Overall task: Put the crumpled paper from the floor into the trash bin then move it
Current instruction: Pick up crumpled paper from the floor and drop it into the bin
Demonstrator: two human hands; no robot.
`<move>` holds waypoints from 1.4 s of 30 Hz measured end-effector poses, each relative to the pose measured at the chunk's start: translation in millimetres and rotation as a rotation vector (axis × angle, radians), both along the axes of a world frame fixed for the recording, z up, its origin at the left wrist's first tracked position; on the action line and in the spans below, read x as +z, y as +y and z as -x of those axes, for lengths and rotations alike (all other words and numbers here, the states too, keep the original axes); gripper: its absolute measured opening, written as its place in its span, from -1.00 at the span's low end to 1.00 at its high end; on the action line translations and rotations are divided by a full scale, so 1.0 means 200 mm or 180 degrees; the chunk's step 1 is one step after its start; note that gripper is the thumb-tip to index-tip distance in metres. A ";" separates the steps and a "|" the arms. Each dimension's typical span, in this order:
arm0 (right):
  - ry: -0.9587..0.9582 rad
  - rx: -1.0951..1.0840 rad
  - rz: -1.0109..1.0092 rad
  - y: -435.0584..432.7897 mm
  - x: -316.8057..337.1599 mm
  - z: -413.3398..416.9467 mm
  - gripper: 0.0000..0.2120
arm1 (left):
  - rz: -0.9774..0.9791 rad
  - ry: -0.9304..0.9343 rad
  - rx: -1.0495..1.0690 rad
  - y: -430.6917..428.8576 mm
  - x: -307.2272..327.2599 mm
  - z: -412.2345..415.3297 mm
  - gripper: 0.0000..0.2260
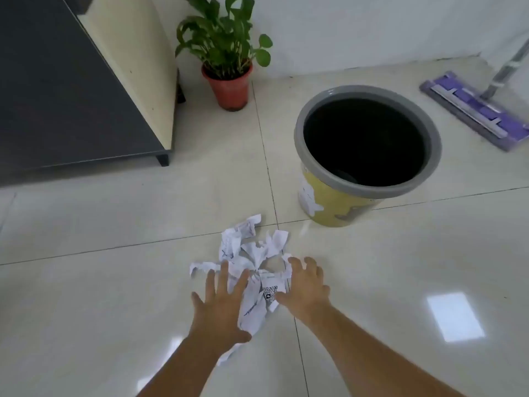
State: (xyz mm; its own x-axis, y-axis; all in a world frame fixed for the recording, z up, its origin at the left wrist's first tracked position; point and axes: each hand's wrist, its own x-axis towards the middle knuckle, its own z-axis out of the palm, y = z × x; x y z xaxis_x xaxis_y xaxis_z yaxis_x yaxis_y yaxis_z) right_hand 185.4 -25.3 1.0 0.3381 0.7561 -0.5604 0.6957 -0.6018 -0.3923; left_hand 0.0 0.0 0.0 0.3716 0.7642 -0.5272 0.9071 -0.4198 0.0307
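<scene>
A pile of crumpled white paper [253,262] with printed marks lies on the pale floor tiles. My left hand [221,308] lies flat on its left side, fingers spread. My right hand [305,283] curls over its right edge, fingers apart and touching the sheets. Neither hand has closed around the paper. The trash bin [329,202], yellow with a grey rim and a dark inside, stands upright on the floor just beyond the paper, to the right.
A potted green plant [229,84] stands by the wall at the back. A dark cabinet [71,96] with a cream side panel fills the left. A purple flat mop [475,110] lies at the far right near the wall.
</scene>
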 end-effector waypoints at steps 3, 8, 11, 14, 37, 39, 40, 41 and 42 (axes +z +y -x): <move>-0.0146 0.0169 0.0169 0.00 -0.06 0.03 -0.19 | 0.0154 0.0137 -0.0050 0.00 -0.05 -0.02 0.21; -0.0243 0.0486 0.0266 0.01 -0.14 0.10 -0.21 | 0.0341 0.0275 -0.0259 -0.06 -0.17 -0.04 0.01; -0.0391 0.0693 0.0217 -0.04 -0.19 0.15 -0.30 | 0.0142 0.0234 -0.0471 -0.10 -0.19 -0.06 -0.28; -0.0502 0.0803 0.0095 -0.08 -0.21 0.15 -0.45 | 0.0156 0.0020 -0.0558 -0.11 -0.19 -0.07 -0.50; 0.0425 -0.0174 -0.1920 0.34 0.74 -0.07 -0.60 | -0.0175 -0.2507 0.1965 0.57 0.82 -0.27 -0.82; 0.0344 -0.0190 -0.2180 0.42 0.95 -0.10 -0.58 | -0.0345 -0.2721 0.1951 0.67 1.03 -0.35 -0.79; 0.0311 -0.0203 -0.2317 0.45 1.05 -0.14 -0.56 | -0.0426 -0.2823 0.1899 0.72 1.13 -0.41 -0.79; 0.0260 -0.0212 -0.2465 0.48 1.14 -0.19 -0.55 | -0.0478 -0.2923 0.1818 0.75 1.23 -0.46 -0.80; 0.0196 -0.0223 -0.2609 0.50 1.23 -0.25 -0.55 | -0.0496 -0.3033 0.1736 0.78 1.32 -0.53 -0.81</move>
State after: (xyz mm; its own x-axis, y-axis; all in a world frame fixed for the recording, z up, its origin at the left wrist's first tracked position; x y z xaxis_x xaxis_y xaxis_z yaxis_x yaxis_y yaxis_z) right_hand 234.6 74.2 247.8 0.3865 0.9115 0.1409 0.6301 -0.1494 -0.7620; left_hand 105.3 156.2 263.2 0.1674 0.9819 -0.0883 0.6046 -0.0315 0.7959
